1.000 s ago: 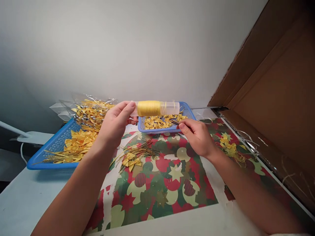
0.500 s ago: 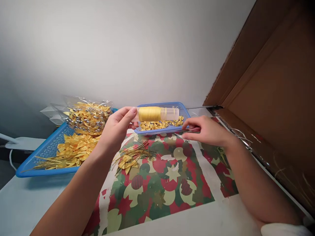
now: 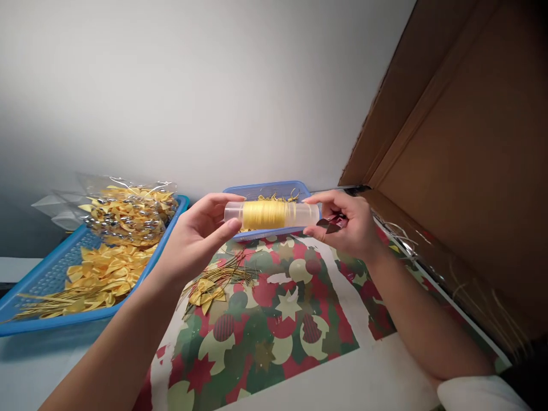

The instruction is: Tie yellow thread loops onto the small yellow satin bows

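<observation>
A spool of yellow thread [image 3: 264, 214] lies level in the air between my two hands, over the patterned paper. Its clear tube shows bare at both ends. My left hand [image 3: 199, 228] grips the left end between thumb and fingers. At the other end, my right hand [image 3: 357, 225] has its thumb and fingertips on the tube. Tucked in the right palm is a dark reddish object [image 3: 331, 224], mostly covered, whose kind I cannot make out. Below the spool, yellow ribbon pieces [image 3: 208, 294] rest beside a bunch of thin golden stems [image 3: 233, 271].
Behind the spool stands a small blue basket [image 3: 265, 187] with yellow pieces. A larger blue basket [image 3: 81, 319] at left holds yellow ribbon pieces [image 3: 107, 274] and a filled clear bag [image 3: 128, 211]. Cardboard [image 3: 436, 131] rises along the right side. Red-green patterned paper [image 3: 274, 354] covers the table.
My right hand has come to the spool and taken its right end. The left thumb has shifted on the tube. The view has moved a little to the right.
</observation>
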The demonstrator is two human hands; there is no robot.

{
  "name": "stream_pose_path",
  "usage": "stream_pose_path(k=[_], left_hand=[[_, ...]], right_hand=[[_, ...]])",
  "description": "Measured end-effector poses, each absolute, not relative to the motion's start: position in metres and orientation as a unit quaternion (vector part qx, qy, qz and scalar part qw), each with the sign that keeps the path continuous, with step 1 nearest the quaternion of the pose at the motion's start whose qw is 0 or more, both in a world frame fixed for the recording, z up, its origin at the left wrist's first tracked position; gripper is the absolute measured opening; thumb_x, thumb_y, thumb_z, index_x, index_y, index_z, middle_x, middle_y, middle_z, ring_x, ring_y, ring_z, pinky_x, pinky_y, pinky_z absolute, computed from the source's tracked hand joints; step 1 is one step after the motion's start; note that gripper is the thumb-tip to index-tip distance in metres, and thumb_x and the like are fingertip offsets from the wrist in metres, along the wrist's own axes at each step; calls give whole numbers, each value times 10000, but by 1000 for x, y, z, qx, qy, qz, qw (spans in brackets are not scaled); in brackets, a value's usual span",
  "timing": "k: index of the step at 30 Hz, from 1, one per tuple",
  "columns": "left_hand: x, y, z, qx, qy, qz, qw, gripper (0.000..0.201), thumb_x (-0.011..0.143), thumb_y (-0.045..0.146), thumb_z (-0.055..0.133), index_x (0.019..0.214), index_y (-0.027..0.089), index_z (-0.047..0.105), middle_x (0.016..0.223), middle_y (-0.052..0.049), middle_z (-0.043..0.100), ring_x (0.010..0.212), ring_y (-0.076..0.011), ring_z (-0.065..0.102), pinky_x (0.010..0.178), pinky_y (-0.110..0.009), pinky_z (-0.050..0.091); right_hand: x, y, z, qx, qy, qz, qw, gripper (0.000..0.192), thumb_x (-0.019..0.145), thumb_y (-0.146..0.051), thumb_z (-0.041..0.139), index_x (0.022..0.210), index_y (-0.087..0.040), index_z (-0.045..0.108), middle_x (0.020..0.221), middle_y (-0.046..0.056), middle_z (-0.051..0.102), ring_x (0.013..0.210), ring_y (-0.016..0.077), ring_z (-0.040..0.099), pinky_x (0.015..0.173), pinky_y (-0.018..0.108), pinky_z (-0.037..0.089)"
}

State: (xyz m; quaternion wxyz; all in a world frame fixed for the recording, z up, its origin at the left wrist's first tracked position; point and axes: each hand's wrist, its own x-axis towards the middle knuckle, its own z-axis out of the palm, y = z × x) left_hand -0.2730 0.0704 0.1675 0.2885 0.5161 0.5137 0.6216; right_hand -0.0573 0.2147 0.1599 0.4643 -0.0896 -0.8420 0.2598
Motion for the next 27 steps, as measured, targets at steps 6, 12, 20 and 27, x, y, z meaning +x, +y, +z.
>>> stream_pose_path(k=[6, 12, 20, 27], left_hand=[[-274, 68, 161, 611, 444, 615, 225, 324, 807, 98, 721, 1098, 226, 657, 956, -32, 687, 835, -118, 661, 690, -193, 564], [-281, 67, 161, 652, 415, 621, 130, 443, 714, -15, 738, 1087, 212, 660, 1044, -42, 683, 977, -152, 672, 821, -246, 592], [-276, 61, 169, 693, 436, 568, 80, 456, 674, 3, 748, 1037, 269, 670, 1033, -48, 681, 975, -206, 667, 765, -319, 602], [-273, 55, 169, 707, 465, 530, 50, 464, 679, 54, 756, 1035, 334, 655, 1046, -35, 676, 957, -222, 657, 746, -351, 582]], right_hand=[[-52, 211, 167, -84, -815, 261, 511, 374, 664, -349, 848, 943, -242, 623, 709, -43, 484, 569, 81, 390, 449, 219, 306], [-45, 207, 178, -38, -836, 114, 536, 408, 751, -231, 790, 614, -194, 407, 940, 33, 678, 573, 83, 457, 514, 267, 370], [-49, 201, 179, -46, -872, 90, 478, 421, 779, -192, 733, 618, -213, 345, 1010, 8, 747, 743, 171, 572, 663, 343, 426], [-53, 194, 176, -27, -876, 140, 460, 389, 763, -120, 689, 620, -219, 340, 901, -4, 738, 791, 177, 624, 697, 353, 420]])
